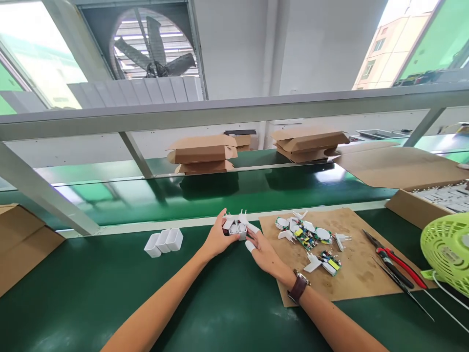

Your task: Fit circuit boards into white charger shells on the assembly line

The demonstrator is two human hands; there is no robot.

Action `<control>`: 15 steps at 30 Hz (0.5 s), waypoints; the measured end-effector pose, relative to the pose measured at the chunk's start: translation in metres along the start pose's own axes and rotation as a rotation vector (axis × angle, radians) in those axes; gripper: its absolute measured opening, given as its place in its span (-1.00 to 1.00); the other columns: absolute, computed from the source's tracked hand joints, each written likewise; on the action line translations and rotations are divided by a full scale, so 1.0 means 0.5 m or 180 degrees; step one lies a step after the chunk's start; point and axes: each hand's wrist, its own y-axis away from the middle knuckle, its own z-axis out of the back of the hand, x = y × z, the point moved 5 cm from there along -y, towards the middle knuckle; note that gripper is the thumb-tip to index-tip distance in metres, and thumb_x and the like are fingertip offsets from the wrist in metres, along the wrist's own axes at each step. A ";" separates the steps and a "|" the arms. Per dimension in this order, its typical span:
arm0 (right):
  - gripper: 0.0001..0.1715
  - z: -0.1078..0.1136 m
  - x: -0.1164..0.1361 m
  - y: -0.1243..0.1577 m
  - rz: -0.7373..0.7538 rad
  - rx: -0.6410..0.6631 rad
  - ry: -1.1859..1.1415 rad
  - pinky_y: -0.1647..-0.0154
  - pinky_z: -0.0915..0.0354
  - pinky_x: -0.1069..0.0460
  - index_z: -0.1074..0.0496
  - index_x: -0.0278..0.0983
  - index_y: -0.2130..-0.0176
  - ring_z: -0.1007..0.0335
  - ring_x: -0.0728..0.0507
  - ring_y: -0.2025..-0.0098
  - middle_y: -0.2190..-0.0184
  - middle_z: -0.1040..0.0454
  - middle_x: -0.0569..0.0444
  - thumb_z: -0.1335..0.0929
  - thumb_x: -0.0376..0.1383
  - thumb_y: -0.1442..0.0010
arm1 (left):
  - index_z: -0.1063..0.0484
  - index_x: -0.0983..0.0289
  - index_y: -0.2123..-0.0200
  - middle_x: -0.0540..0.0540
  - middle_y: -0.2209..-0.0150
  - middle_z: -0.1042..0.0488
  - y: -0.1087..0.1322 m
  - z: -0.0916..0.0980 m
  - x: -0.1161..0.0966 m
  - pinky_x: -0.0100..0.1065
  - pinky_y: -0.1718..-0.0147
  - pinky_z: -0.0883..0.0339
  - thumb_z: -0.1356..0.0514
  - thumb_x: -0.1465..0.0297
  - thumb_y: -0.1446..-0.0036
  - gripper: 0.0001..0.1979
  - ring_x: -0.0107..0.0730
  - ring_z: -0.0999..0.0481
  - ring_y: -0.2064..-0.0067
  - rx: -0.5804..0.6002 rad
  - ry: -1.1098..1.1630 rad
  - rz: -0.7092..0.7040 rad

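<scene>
In the middle of the bench, my left hand is closed round a small group of white charger housings, its thumb in front and its fingers at the back. White plug pieces with pins stick up from their tops. My right hand, with white finger cots on its thumb and a finger, grips the right side of the same group. Its far fingers are partly hidden. To the left, several empty white housings stand in a row. Circuit boards with plug pieces lie on a cardboard sheet to the right.
Red-and-black pliers and tweezers lie at the sheet's right side, near a green fan. A carton of white parts stands behind it. Another carton is at far left. A metal rail crosses beyond the bench.
</scene>
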 end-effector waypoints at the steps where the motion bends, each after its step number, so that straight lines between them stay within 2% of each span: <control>1: -0.22 0.007 -0.001 -0.004 0.0038 -0.0013 0.0101 -0.37 -0.27 -0.27 -0.02 -0.16 -0.43 -0.21 -0.19 -0.41 -0.40 -0.23 -0.19 -0.22 -0.48 -0.31 | -0.03 0.31 -0.40 0.35 -0.15 -0.47 -0.009 -0.010 -0.003 0.03 -0.16 -0.37 -0.46 0.27 0.07 0.04 -0.05 -0.58 -0.04 0.0020 -0.0002 -0.0043; 5: -0.18 0.030 -0.001 -0.001 0.0062 -0.0049 0.0485 -0.30 -0.36 -0.28 0.01 -0.22 -0.43 -0.29 -0.23 -0.37 -0.39 -0.23 -0.25 -0.23 -0.50 -0.27 | 0.02 0.27 -0.42 0.33 -0.18 -0.44 -0.007 -0.033 0.004 0.02 -0.12 -0.40 -0.42 0.20 0.01 0.03 -0.09 -0.58 -0.01 0.0048 -0.0133 -0.0211; 8: -0.25 0.058 0.017 0.014 0.0108 -0.0208 0.0871 -0.34 -0.28 -0.36 -0.10 -0.25 -0.38 -0.28 -0.30 -0.37 -0.36 -0.26 -0.25 -0.25 -0.48 -0.25 | -0.01 0.21 -0.42 0.32 -0.23 -0.39 0.027 0.002 0.011 0.04 -0.07 -0.42 -0.37 0.19 -0.04 -0.05 -0.06 -0.53 -0.03 -0.0183 -0.0764 -0.0687; 10: -0.33 0.086 0.041 0.021 0.0310 -0.0310 0.1568 -0.41 -0.15 -0.41 -0.25 -0.30 -0.28 -0.14 -0.35 -0.43 -0.35 -0.26 -0.27 -0.26 -0.52 -0.20 | -0.16 0.22 -0.35 0.32 -0.23 -0.39 0.056 0.059 0.012 0.12 -0.14 -0.35 -0.31 0.19 -0.12 -0.23 0.07 -0.44 -0.17 -0.0523 -0.1433 -0.1086; 12: -0.39 0.115 0.065 0.023 0.0499 -0.0305 0.2417 -0.42 -0.10 -0.42 -0.37 -0.35 -0.16 -0.04 -0.40 -0.47 -0.33 -0.28 -0.31 -0.25 -0.58 -0.13 | -0.32 0.21 -0.24 0.32 -0.22 -0.40 0.085 0.137 0.014 0.23 -0.22 -0.22 -0.26 0.16 -0.18 -0.41 0.18 -0.34 -0.26 -0.0978 -0.2128 -0.1310; 14: -0.43 0.147 0.082 0.020 0.0484 -0.0253 0.3075 -0.38 -0.14 -0.43 -0.42 -0.37 -0.08 -0.03 -0.44 -0.46 -0.30 -0.32 -0.35 -0.26 -0.61 -0.10 | -0.47 0.23 -0.06 0.36 -0.25 -0.37 0.107 0.223 0.026 0.28 -0.22 -0.18 -0.22 0.15 -0.22 -0.58 0.27 -0.28 -0.30 -0.1387 -0.2774 -0.1133; 15: -0.46 0.166 0.087 0.017 0.0358 -0.0235 0.3309 -0.37 -0.14 -0.43 -0.43 -0.36 -0.06 -0.03 -0.45 -0.46 -0.29 -0.32 -0.35 -0.26 -0.61 -0.10 | -0.52 0.24 0.04 0.37 -0.27 -0.34 0.113 0.259 0.036 0.31 -0.19 -0.19 -0.21 0.13 -0.22 -0.63 0.33 -0.25 -0.31 -0.1417 -0.3093 -0.0959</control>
